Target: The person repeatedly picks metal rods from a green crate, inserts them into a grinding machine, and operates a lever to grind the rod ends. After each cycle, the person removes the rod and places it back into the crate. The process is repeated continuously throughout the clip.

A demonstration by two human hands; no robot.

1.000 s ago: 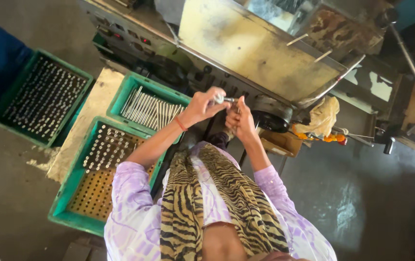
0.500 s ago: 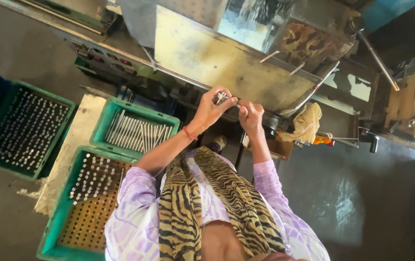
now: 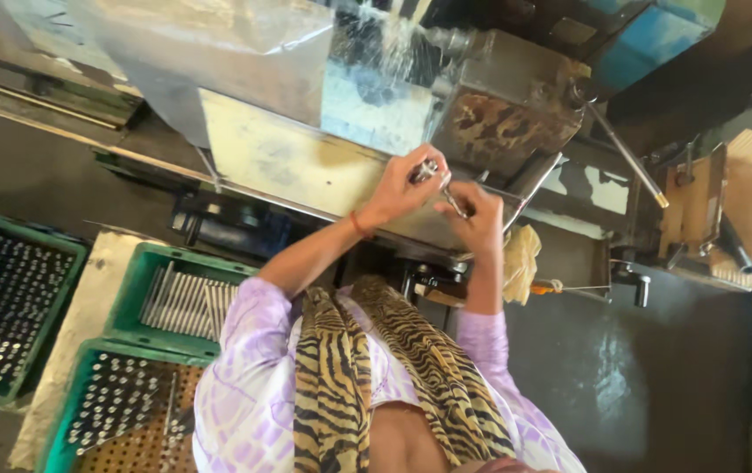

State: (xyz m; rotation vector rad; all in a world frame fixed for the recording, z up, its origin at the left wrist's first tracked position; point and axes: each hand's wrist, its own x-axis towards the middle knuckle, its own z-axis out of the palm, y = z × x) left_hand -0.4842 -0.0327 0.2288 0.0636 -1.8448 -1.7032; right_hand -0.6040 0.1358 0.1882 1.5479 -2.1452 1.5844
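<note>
My left hand (image 3: 400, 188), with an orange band at the wrist, is raised in front of a machine and pinches a small shiny metal part (image 3: 428, 168) at its fingertips. My right hand (image 3: 476, 221) is right beside it, holding a thin metal pin (image 3: 452, 202) whose tip points at that part. Both hands meet in front of the machine's pale sheet-metal guard (image 3: 280, 158). My lilac sleeves and a tiger-striped scarf (image 3: 411, 368) fill the bottom of the view.
At the left, one green crate (image 3: 135, 298) holds long metal rods, another (image 3: 87, 368) holds upright pins on a perforated board, and a third (image 3: 74, 263) is further left. A yellow rag (image 3: 521, 258) hangs from the machine. A lever with a knob (image 3: 626, 158) sticks out on the right.
Both hands have stayed together on the small part while rising closer to the machine's guard. The view has tilted upward, so the crates sit lower and further left.
</note>
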